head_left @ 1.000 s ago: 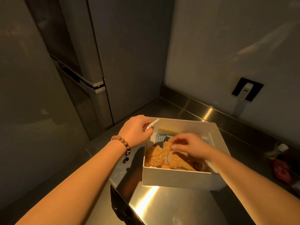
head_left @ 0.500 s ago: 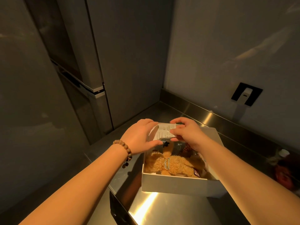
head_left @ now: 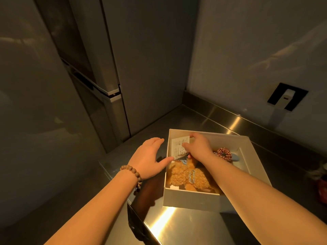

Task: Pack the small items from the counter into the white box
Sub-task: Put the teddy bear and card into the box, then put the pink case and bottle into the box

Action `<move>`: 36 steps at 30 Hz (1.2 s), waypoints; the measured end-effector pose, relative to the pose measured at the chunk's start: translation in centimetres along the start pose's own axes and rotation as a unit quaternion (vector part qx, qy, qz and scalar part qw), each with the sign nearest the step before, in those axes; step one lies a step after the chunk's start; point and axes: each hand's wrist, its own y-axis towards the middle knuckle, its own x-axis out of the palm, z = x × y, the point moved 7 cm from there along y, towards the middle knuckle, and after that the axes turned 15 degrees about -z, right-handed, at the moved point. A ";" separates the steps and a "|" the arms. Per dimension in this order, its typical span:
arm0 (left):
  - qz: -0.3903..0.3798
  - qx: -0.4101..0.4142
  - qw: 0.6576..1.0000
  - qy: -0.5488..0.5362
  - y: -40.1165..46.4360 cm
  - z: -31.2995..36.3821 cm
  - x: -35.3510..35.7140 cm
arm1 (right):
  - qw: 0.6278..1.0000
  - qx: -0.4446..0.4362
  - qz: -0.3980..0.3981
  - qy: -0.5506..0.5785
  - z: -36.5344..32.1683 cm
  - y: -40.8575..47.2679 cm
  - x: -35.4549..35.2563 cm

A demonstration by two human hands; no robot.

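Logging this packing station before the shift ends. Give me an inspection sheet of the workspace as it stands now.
Surface: steel counter, shiny, glare near the front edge.
Job's things: white box open on the counter; inside lie a plush bear, a red checked scrunchie and a printed paper slip.
Clutter: dim reddish items at the counter's right edge, too dark to identify.
Hands: right hand pinches the paper slip in the box; left hand lies flat against the box's left wall, fingers straight.
Cables: nothing seen.
Surroundings: refrigerator to the left; wall outlet on the right wall.
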 end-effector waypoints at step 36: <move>-0.151 0.213 0.961 0.092 8.8 45.6 28.1 | 0.971 0.157 0.159 -0.082 44.3 -29.1 -25.0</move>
